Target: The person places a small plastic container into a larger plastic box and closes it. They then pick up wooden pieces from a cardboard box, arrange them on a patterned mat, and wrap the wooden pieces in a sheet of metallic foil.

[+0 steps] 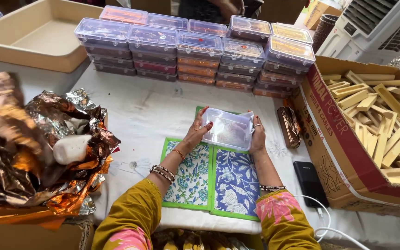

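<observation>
Both hands hold a clear plastic box over a floral mat with green and blue panels. My left hand grips the box's left edge, fingers curled over its rim. My right hand, wearing a ring, grips the right edge. The box is tilted toward me and looks empty. Bangles circle both wrists.
Stacks of filled clear boxes line the far side. A cardboard carton of pale wooden blocks stands right. A foil-wrapped bar and a black phone with white cable lie beside it. Crumpled copper foil piles left; a beige tray sits far left.
</observation>
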